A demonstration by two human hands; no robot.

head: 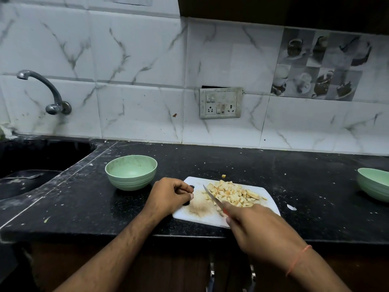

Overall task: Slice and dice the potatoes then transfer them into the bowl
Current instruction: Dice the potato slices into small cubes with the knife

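Diced potato on board; both hands engaged.

We are gripping the knife in our right hand, fingers curled round its red handle, the blade lying slanted against the left edge of the potato pile. Our left hand is curling its fingers over the left end of the white board, holding it at the handle hole. The dice are sitting heaped on the far right part of the board; one cube is lying on the black bench just beyond it. An empty green bowl is standing just left of the board, a second bowl well apart at the right edge.
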